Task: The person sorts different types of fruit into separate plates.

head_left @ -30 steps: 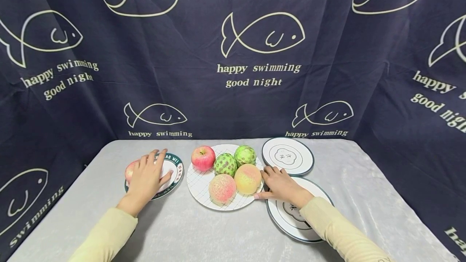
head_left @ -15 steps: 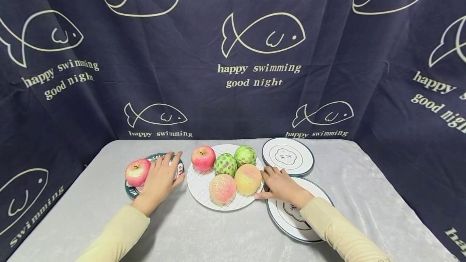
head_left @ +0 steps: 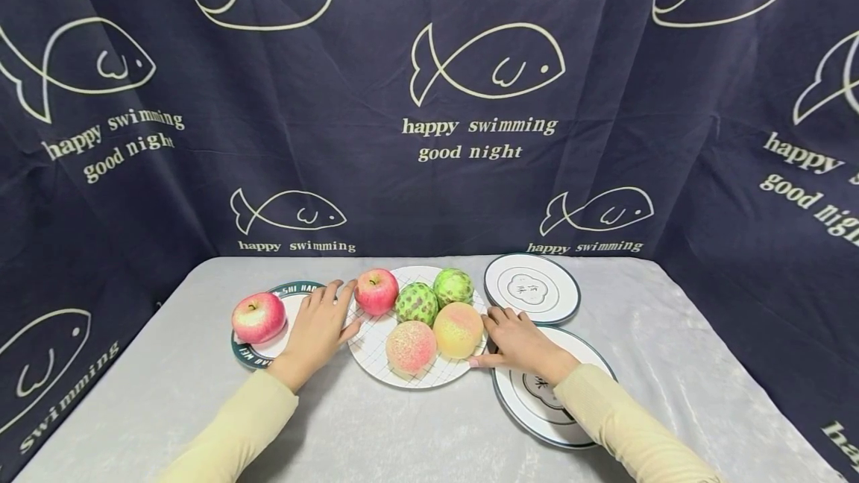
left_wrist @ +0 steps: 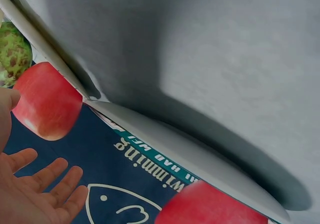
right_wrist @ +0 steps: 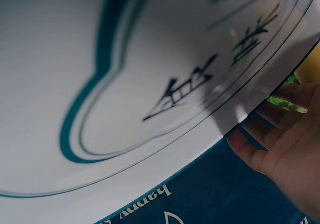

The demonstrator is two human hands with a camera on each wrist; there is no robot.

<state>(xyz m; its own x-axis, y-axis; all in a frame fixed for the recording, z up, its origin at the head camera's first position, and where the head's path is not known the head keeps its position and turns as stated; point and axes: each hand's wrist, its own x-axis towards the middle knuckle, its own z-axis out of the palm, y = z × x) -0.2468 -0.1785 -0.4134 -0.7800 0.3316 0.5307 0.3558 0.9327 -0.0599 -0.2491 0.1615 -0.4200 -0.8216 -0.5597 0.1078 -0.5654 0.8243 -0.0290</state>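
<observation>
My left hand (head_left: 315, 330) is over the right part of a small green-rimmed plate (head_left: 251, 356), fingers spread and holding nothing. Its fingertips come right beside a red apple (head_left: 376, 292) on the white grid-lined plate (head_left: 365, 364); the left wrist view shows that apple (left_wrist: 47, 101) by the thumb. Another apple (head_left: 259, 317) sits on the green-rimmed plate. My right hand (head_left: 523, 345) rests at the grid plate's right rim, its loose fingers beside a yellow-orange peach (head_left: 459, 330). A pink peach (head_left: 411, 347) and two spotted green fruits (head_left: 417, 304) share that plate.
Below my right forearm lies a white plate (head_left: 590, 356) with a dark rim, partly covered by the arm. A similar plate (head_left: 557, 285) lies behind it. A dark fish-print cloth (head_left: 483, 200) hangs behind the grey tabletop (head_left: 416, 438).
My left hand has moved right, off the apple on the green-rimmed plate, toward the apple on the grid plate. The left apple is now fully uncovered. My right hand has stayed in place.
</observation>
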